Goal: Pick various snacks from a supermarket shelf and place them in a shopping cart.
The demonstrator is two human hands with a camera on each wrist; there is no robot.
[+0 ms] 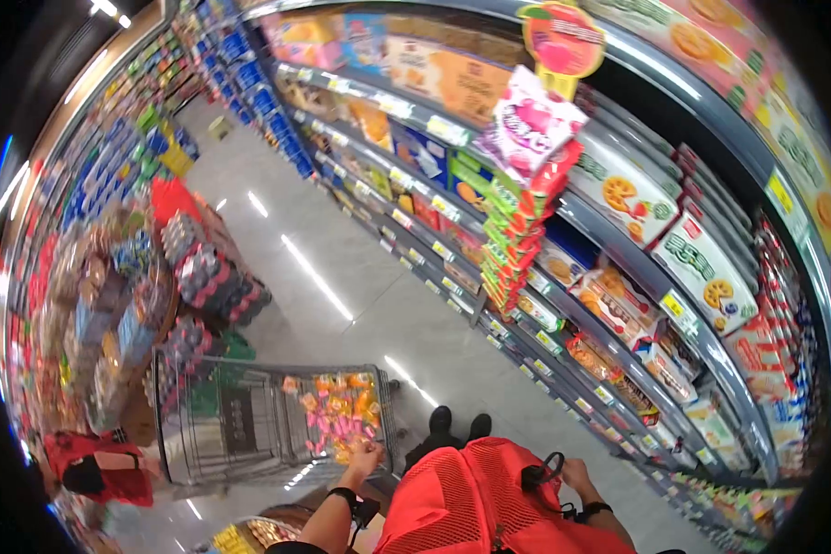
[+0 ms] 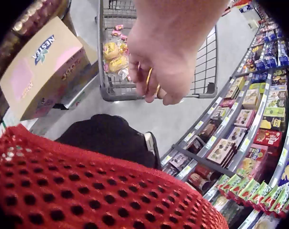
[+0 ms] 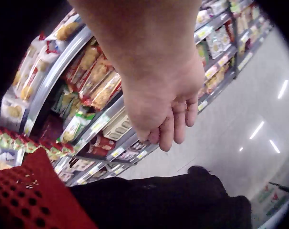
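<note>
My left hand (image 1: 365, 457) hovers over the near end of a grey wire shopping cart (image 1: 268, 365), just above a heap of yellow, orange and pink snack packets (image 1: 342, 415). In the left wrist view the left hand (image 2: 158, 71) has its fingers curled round a thin orange-yellow strip (image 2: 150, 78); I cannot tell what it is. Beyond it are the cart's wire wall (image 2: 206, 62) and the packets (image 2: 113, 55). My right hand (image 1: 574, 475) hangs at my side next to my red mesh vest (image 1: 452, 503). In the right wrist view the right hand (image 3: 166, 114) is loosely curled and holds nothing.
Shelves of biscuit and snack boxes (image 1: 619, 277) run along the right of the aisle, with a hanging column of green and red packets (image 1: 517, 231). Stacked bottled drinks (image 1: 212, 272) stand left of the cart. A person in red (image 1: 97, 466) crouches at lower left. A Nestle cardboard box (image 2: 44, 67) sits by my left side.
</note>
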